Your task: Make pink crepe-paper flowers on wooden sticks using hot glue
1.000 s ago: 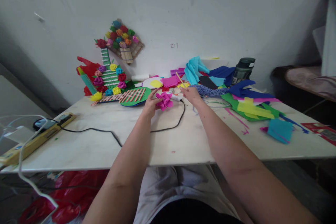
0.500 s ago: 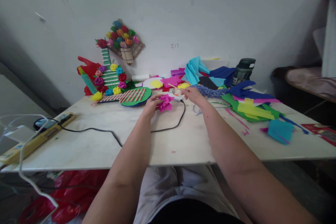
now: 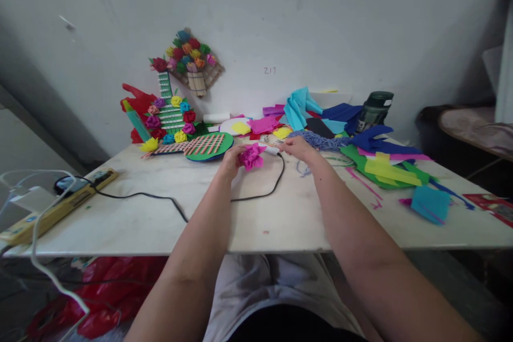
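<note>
My left hand (image 3: 232, 161) pinches a bright pink paper flower (image 3: 252, 156) with ruffled petals, holding it just over the table. To the right of it, my right hand (image 3: 295, 147) is closed, fingertips together on a thin pale stick (image 3: 273, 144) that is hard to make out. Between the two hands lies a white tool, seemingly a glue gun (image 3: 271, 150), with a black cord running from its right end. Part of it is hidden behind the flower.
A green guitar-shaped craft (image 3: 208, 146) lies left of my hands, before a flower-decked stand (image 3: 170, 117). Coloured paper (image 3: 377, 168), blue yarn (image 3: 320, 139) and a dark bottle (image 3: 374, 111) are at the right. A power strip (image 3: 60, 206) and cords lie left.
My right hand has brought the stick down from its raised tilt, toward the white tool. The pink flower has turned in my left hand, its petals facing me more. The view has shifted slightly.
</note>
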Motion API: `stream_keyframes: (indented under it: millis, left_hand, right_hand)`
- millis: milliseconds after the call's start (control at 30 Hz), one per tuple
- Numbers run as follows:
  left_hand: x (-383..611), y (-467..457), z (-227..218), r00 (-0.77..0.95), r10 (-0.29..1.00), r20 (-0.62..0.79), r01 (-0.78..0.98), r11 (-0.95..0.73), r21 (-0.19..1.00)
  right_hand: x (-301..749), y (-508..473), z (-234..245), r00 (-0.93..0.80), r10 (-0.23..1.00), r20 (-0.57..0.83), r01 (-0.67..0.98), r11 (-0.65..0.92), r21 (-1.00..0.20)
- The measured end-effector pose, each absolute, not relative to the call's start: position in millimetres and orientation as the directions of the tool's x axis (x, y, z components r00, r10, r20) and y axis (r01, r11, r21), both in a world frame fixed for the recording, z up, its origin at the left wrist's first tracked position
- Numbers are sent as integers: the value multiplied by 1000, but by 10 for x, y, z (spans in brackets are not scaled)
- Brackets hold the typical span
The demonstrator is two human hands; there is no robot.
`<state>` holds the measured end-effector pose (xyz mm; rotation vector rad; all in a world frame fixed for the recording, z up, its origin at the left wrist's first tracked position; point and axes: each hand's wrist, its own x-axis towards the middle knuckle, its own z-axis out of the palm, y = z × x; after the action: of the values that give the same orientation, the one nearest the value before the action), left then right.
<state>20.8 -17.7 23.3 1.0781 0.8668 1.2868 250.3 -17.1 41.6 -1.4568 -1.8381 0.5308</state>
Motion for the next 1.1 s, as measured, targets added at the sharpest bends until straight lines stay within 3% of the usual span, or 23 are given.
stream_keyframes:
  millis: [100, 267, 467, 667, 967, 1100]
  left_hand:
    - [214, -169, 256, 121, 992, 30, -340, 13, 940]
    - [199, -143, 249, 125, 992, -14, -335, 56, 941]
    - [172, -106, 210, 172, 985, 20, -286, 30, 958]
    - [182, -85, 170, 165, 983, 76, -202, -42, 978]
    - [186, -65, 136, 169, 974, 148, -213, -111, 971]
    - [193, -107, 154, 171, 969, 178, -212, -141, 967]
  right_hand:
    - [2509, -136, 414, -77, 938, 338, 672, 300, -677]
    - [2530, -62, 412, 76, 927, 366, 760, 184, -623]
    - [2544, -12, 365, -14, 856, 517, 796, 323, -511]
    - [2464, -204, 503, 13, 960, 279, 814, 152, -560]
    - [2467, -151, 463, -104, 942, 320, 743, 288, -604]
    - [2442, -141, 450, -98, 903, 417, 763, 337, -551]
